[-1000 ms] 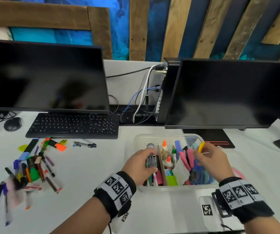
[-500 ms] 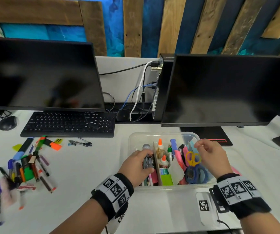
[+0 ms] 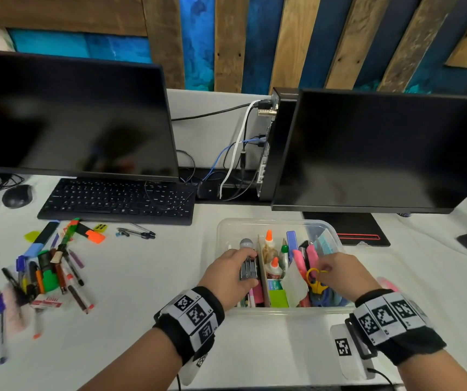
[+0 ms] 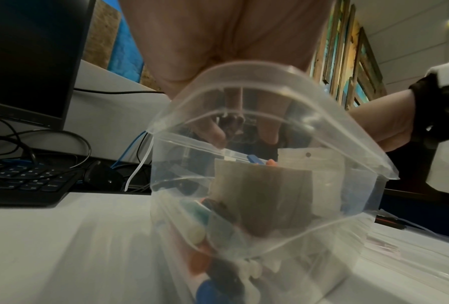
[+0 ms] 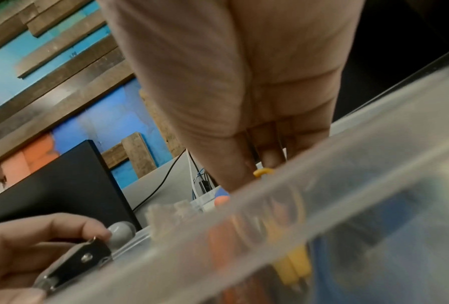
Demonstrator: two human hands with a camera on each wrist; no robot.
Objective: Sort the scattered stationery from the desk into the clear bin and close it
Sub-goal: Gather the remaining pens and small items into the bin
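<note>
Yellow scissors now sit lower in the clear bin, right hand fingertips pinching one loop. Left hand curls round a grey stapler over the bin's left compartment. Glue bottles, pink items and tape fill its right side. Placing step; next, fetch the pen pile well left of the bin.

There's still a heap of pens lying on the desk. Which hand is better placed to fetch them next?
Left, probably. The pens lie on the left hand's side of the bin, so the right hand would have to cross over it. Both are busy: the left grips a stapler, the right pinches yellow scissors.
</note>
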